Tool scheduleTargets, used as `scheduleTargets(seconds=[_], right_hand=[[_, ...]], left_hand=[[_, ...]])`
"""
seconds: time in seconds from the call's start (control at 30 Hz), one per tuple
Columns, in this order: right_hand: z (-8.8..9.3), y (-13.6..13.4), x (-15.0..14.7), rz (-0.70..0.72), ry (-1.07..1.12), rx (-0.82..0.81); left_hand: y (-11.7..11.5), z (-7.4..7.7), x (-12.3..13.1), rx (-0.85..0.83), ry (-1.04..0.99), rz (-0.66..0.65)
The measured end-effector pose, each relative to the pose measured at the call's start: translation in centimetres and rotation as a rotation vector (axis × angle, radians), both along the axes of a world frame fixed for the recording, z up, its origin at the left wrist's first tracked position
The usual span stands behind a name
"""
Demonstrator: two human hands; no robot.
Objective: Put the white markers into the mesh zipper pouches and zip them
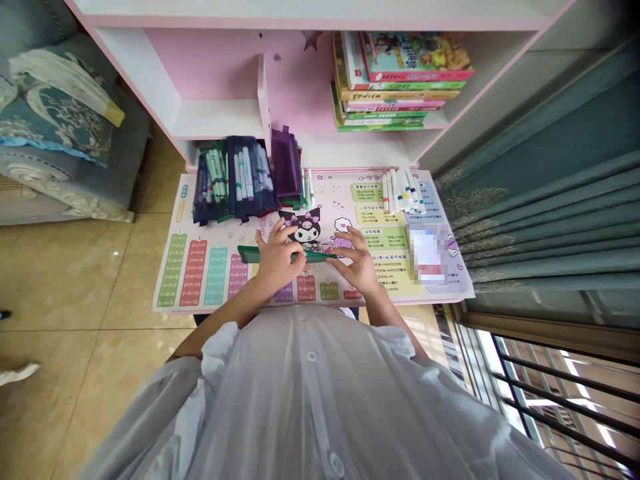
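Your left hand [280, 259] pinches the green pouch [249, 254], thumb to finger; your right hand [358, 263] pinches its right end. Pouch is edge-on over the desk mat [173, 283]. Looks like you're working its edge; next move calls for steady tension. Beyond: marker-filled navy mesh pouch [251, 175], purple pouch [285, 162], loose markers [400, 190] at right.

the desk mat [230, 233] reads "小学" and bears sums, "2×2=4" and "7×9=63" included.
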State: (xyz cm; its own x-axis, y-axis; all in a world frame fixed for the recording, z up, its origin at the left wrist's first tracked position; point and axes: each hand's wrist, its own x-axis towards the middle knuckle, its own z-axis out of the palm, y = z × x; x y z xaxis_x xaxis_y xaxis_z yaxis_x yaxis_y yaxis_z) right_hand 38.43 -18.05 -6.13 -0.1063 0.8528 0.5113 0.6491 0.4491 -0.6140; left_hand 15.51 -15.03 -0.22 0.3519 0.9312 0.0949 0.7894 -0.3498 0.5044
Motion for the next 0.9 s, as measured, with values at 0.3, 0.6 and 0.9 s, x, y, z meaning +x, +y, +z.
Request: scheduleTargets(seconds=[0.3,0.6,0.9], right_hand=[[-0.2,0.1,0.1,-0.008,0.026,-0.002],[-0.2,0.0,0.1,-0.005,0.012,0.044],[-0.2,0.0,0.6,-0.025,0.021,-0.016]], left_hand=[[0.1,0.0,-0.5,0.007,0.006,0.035],[0.0,-0.3,-0.7,0.008,-0.009,0.047],[0.1,0.0,-1.4,0.002,-0.012,0.089]])
